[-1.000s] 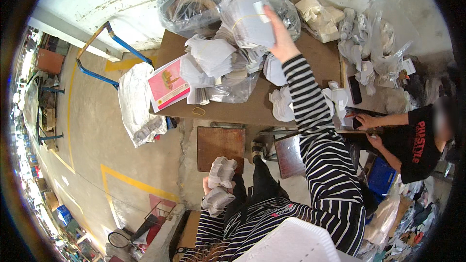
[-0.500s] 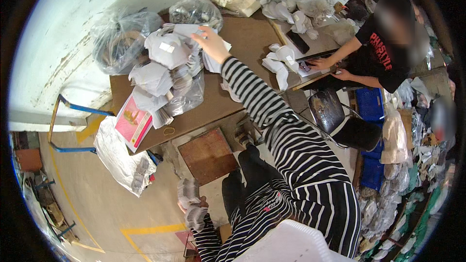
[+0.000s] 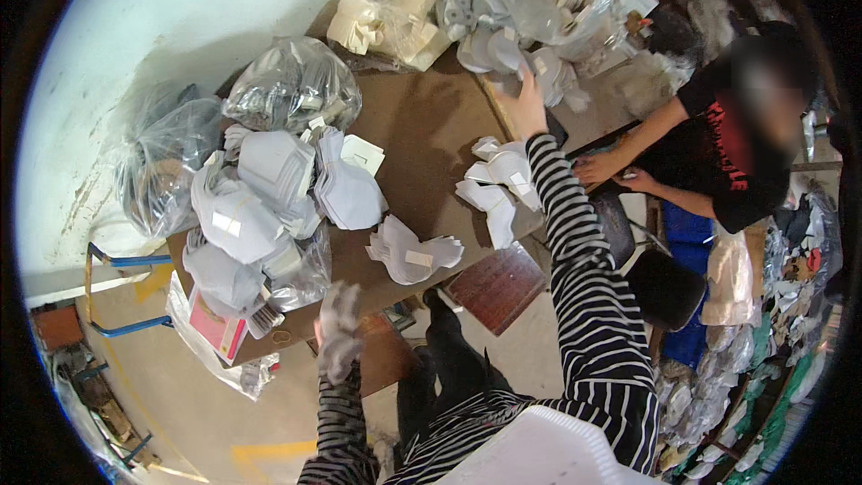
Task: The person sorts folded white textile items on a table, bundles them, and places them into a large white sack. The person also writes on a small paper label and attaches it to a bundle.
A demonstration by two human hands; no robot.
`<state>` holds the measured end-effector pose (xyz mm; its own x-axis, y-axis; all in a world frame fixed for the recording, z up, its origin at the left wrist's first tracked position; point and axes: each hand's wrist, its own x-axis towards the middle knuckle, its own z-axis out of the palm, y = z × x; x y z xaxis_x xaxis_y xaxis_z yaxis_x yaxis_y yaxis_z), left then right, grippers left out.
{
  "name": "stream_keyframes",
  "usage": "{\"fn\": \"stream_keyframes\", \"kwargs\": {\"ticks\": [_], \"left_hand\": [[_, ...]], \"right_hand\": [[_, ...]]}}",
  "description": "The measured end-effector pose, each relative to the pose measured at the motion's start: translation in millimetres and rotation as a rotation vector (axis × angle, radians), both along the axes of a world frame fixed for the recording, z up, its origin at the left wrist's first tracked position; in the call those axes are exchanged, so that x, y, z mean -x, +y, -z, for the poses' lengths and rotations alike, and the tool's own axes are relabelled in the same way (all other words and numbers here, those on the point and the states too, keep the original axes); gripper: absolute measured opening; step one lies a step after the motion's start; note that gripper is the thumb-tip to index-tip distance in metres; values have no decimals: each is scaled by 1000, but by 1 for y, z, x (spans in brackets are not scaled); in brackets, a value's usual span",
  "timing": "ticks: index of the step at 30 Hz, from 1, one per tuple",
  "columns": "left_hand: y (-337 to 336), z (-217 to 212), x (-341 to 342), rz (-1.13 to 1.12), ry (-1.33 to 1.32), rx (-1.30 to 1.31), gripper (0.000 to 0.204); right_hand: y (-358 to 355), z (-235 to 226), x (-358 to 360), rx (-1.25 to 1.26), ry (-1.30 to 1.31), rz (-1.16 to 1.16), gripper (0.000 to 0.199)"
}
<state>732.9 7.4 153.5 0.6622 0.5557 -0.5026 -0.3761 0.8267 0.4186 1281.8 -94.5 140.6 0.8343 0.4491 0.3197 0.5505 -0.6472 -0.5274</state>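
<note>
Grey stack of shaped pieces (image 3: 340, 328), wavy-edged, motion-blurred, held lengthwise at seven o'clock of view. Pale rounded pieces (image 3: 489, 50), stacked and overlapping, lying at one o'clock.

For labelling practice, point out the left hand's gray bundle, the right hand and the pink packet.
Gray bundle (image 3: 339, 330): head view, blurred middle.
Right hand (image 3: 523, 110): head view, middle of hand.
Pink packet (image 3: 214, 330): head view, uncovered pink part.

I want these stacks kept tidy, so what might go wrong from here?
The right hand reaches out, and its striped sleeve might brush the white pieces beside it. The grey bundle, held by the left hand alone, could shed pieces if the grip loosens. The white stacks overlapping unevenly at the left of the table might slide.
</note>
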Motion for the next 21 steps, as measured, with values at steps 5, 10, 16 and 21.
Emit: {"fn": "stream_keyframes", "kwargs": {"ticks": [5, 10, 16, 21], "left_hand": [[39, 117, -1, -161, 99, 412, 71], [39, 144, 17, -49, -185, 415, 66], [37, 195, 57, -269, -96, 491, 49], [45, 167, 19, 50, -537, 452, 42]], "right_hand": [[45, 14, -81, 101, 43, 6, 97], [49, 12, -83, 350, -73, 24, 95], [42, 10, -71, 156, -207, -299, 91], [50, 21, -97, 215, -210, -250, 93]]}}
